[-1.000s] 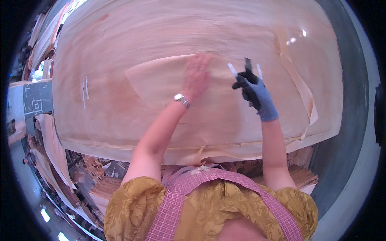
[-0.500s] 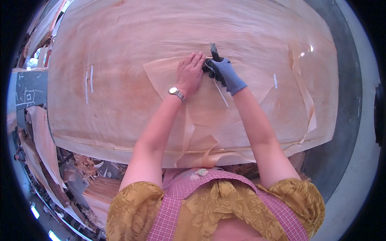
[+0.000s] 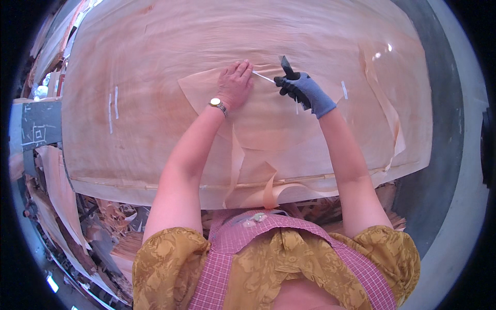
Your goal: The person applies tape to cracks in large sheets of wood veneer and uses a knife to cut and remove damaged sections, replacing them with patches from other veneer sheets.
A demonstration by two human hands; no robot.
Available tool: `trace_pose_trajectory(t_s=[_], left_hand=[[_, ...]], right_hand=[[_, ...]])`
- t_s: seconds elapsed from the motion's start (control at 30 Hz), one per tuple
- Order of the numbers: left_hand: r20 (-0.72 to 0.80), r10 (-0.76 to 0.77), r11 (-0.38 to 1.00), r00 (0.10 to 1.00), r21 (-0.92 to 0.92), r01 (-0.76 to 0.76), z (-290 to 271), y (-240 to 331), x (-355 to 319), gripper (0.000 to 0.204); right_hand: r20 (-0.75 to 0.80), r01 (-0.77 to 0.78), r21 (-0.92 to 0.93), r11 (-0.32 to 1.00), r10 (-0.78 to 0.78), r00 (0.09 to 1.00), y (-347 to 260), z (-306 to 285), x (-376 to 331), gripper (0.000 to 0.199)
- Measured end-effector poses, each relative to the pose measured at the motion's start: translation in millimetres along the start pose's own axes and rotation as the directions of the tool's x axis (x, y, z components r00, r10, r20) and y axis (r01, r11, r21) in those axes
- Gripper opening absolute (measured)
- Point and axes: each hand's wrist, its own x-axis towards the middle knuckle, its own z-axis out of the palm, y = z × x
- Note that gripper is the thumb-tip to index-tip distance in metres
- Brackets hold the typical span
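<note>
My bare left hand (image 3: 236, 85), a watch (image 3: 215, 102) at its wrist, lies flat with fingers stretched on a pale veneer piece (image 3: 201, 85). That piece rests on a large wood veneer sheet (image 3: 155, 103). My right hand (image 3: 310, 94), in a blue-grey glove with black fingers, is closed round a dark tool with a flat, blade-like end (image 3: 284, 63) that points away from me. A narrow white strip (image 3: 263, 77) runs from beside my left fingertips to the gloved fingers. Whether the glove pinches its end I cannot tell. Another white strip shows just below the glove.
Two short white strips (image 3: 116, 102) lie on the sheet at left, and one (image 3: 344, 90) right of the glove. A long curled veneer offcut (image 3: 385, 106) lies at right. More offcuts (image 3: 268, 194) curl at the near edge. Wood scraps (image 3: 111, 214) fill the lower left.
My right hand has moved right with the tool, away from my left hand. My left hand has shifted slightly left and stays flat. A white strip now shows between the hands.
</note>
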Motion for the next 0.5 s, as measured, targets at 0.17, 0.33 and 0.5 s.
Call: trace_pose_trajectory(t_s=[0.17, 0.33, 0.5], left_hand=[[0.041, -0.012, 1.0, 0.999, 0.006, 0.012, 2, 3, 2, 0.036], [0.113, -0.064, 0.998, 0.992, 0.006, 0.064, -1, 4, 4, 0.039], [0.205, -0.317, 0.939, 0.926, -0.067, 0.336, -28, 34, 26, 0.048]], right_hand=[[-0.149, 0.187, -0.188, 0.964, -0.216, 0.965, 19, -6, 14, 0.02], [-0.234, 0.107, -0.049, 0.993, -0.115, 0.965, 43, -26, -56, 0.022], [-0.343, -0.055, 0.19, 0.98, 0.119, 0.932, 111, -54, -179, 0.027]])
